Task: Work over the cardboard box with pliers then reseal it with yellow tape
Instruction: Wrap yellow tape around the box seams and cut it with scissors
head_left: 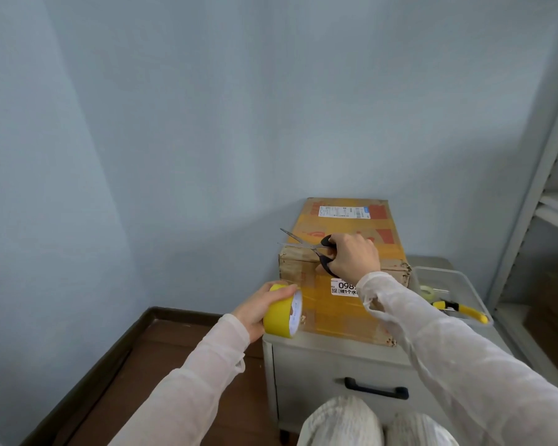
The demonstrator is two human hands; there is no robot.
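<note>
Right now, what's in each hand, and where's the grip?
The left hand grips the yellow tape roll around its outer rim. The right hand holds the scissors by the black handle loops, blades open.

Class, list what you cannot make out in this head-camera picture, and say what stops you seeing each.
Head view:
- The front label on the cardboard box: right part behind the right sleeve.
- The top shipping label: print too small.
- Handles of the scissors: mostly inside the right hand.
- The yellow-handled tool in the clear tray: one end behind that sleeve.
</note>
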